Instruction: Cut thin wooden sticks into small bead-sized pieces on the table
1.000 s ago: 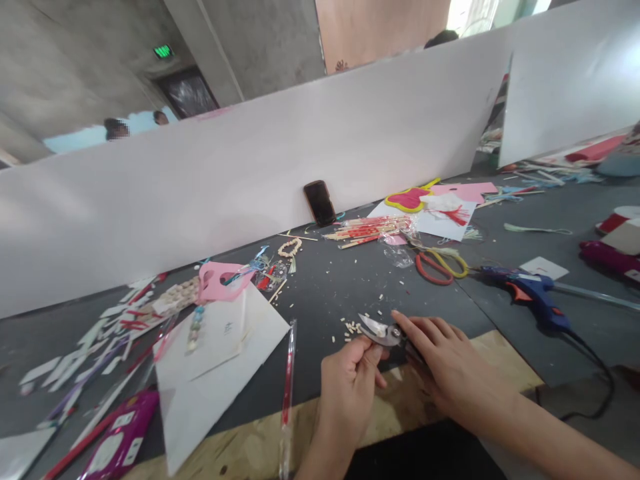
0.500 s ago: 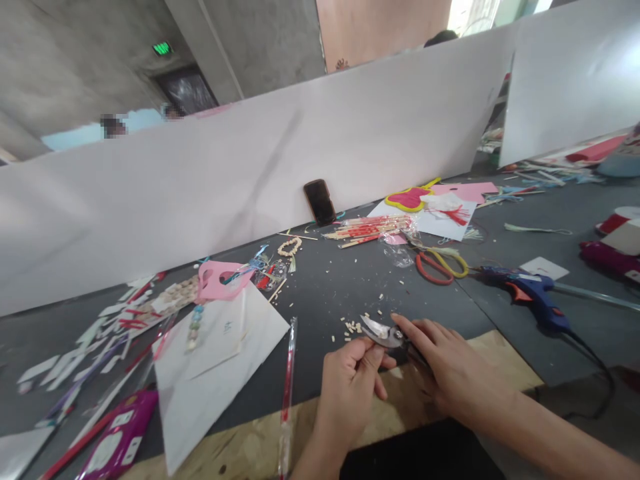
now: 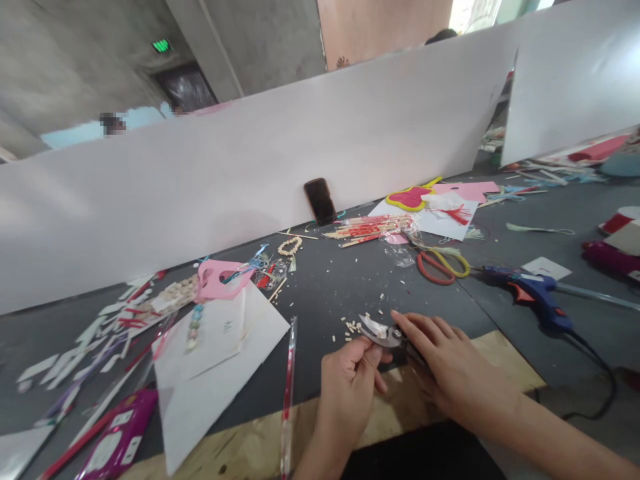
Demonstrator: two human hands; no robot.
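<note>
Left grip (image 3: 349, 383): bare hand, digits pinched together; left forearm (image 3: 323, 450) below. Right grip (image 3: 447, 360): bare hand, clenched; right forearm (image 3: 555, 427) aslant.

At five o'clock the shears (image 3: 385, 339) show bare metal blades, smooth with a bright sheen. The table (image 3: 320, 287) at six is matt dark grey; its near edge at seven bares raw wood (image 3: 240, 443), grained and unpolished. The paper (image 3: 180, 393) at eight is flat and matt. At three, the glue gun (image 3: 537, 297) has a smooth blue plastic body, and crinkled, glossy clear film (image 3: 399, 255) lies nearer the middle. The phone (image 3: 321, 202) at twelve has a dark, glassy face. Rough, dull concrete (image 3: 100, 60) fills ten.
</note>
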